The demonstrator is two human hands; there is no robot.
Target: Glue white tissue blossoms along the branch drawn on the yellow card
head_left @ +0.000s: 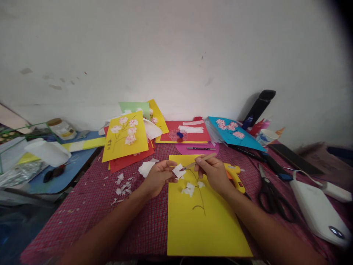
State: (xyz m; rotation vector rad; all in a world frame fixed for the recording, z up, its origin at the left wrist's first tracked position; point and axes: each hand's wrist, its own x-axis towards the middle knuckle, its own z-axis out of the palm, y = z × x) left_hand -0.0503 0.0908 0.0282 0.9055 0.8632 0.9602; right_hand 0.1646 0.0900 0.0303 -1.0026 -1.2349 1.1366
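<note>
Fingers (167, 164) of the left hand (159, 177) are pinched on a paper square (178, 171) at their three o'clock, a slim tool (191, 165) gripped by the right hand (211, 171).

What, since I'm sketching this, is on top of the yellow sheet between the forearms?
A drawn dark branch and crumpled white paper pieces. The right forearm hides part of the yellow sheet; anything there cannot be seen.
</note>
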